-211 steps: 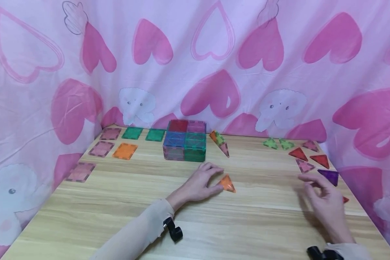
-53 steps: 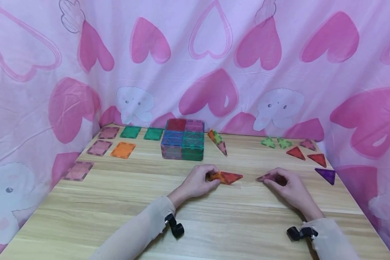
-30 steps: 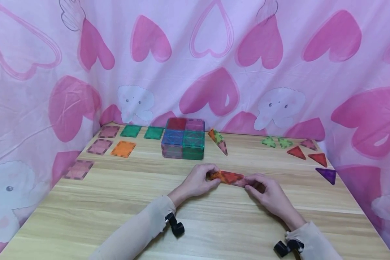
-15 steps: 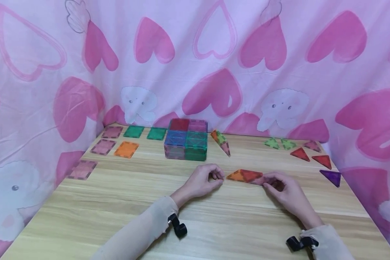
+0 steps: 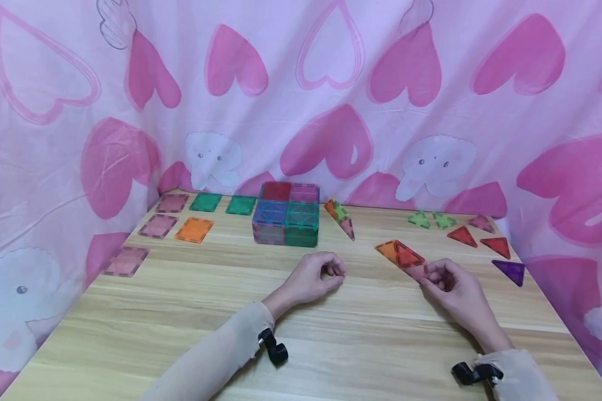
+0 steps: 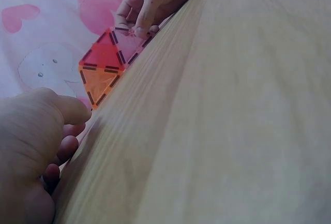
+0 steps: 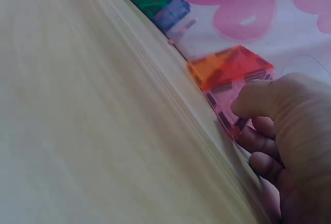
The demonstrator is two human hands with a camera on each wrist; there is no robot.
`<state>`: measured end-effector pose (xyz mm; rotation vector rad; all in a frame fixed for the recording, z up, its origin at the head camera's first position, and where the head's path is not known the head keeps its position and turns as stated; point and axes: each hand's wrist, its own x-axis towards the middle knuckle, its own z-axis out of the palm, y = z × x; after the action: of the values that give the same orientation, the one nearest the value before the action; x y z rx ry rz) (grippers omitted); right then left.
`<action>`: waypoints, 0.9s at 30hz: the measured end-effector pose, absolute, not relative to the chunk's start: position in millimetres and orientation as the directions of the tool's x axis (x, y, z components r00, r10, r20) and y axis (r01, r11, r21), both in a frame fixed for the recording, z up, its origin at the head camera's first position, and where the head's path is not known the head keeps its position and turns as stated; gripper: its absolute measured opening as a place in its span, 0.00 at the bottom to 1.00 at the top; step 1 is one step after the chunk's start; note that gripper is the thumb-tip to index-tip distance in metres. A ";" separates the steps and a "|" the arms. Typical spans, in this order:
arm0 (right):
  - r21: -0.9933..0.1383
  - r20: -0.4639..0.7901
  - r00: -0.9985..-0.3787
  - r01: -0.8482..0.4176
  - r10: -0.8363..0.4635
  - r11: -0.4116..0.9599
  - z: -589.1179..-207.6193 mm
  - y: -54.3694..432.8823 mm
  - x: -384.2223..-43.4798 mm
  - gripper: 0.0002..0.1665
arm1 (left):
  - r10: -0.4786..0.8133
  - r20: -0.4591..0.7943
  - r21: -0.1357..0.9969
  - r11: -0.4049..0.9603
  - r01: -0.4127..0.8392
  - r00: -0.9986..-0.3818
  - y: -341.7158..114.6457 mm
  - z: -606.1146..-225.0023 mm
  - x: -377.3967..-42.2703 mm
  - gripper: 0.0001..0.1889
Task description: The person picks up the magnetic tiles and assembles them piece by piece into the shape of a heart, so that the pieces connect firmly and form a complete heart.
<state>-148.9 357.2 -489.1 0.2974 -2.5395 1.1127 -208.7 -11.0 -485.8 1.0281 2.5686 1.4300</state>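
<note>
A strip of three translucent magnetic triangle tiles, orange (image 5: 388, 250), red (image 5: 408, 257) and pink (image 5: 415, 271), stands on edge on the wooden table. My right hand (image 5: 459, 294) pinches the pink end between thumb and fingers; the thumb partly covers that tile in the right wrist view. Seen from the left wrist, the orange tile (image 6: 98, 83) is at the strip's near end, beyond my left thumb. My left hand (image 5: 307, 281) rests on the table with fingers loosely curled, holding nothing, apart from the strip.
Behind my left hand stands a box of coloured square tiles (image 5: 286, 223). A similar joined triangle strip (image 5: 339, 219) is right of it. Loose squares, including an orange one (image 5: 194, 229), lie left. Several loose triangles, including a purple one (image 5: 510, 272), lie right. A pink curtain (image 5: 331, 50) encloses the table.
The red and pink triangles were brought from the right and joined to the orange one. My left hand let go; my right hand has drawn the strip rightward and turned it.
</note>
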 end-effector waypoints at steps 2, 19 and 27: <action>-0.672 0.392 -0.919 -0.320 -0.047 0.668 -489.6 353.0 -151.5 0.15 | 0.557 0.279 0.766 0.362 0.531 -0.782 -11.2 -486.1 -208.9 0.06; -0.695 0.370 -0.929 -0.270 0.009 0.667 -491.7 293.7 -233.4 0.12 | 0.564 0.287 0.755 0.364 0.546 -0.774 -12.6 -483.1 -207.5 0.06; -0.718 0.366 -0.931 -0.273 0.014 0.641 -489.3 273.4 -263.7 0.11 | 0.567 0.285 0.755 0.363 0.545 -0.773 -11.9 -483.0 -207.7 0.06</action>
<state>-263.7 273.4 -489.3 0.2061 -2.5245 1.1857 -207.7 -11.9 -483.0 1.0506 2.5738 1.4106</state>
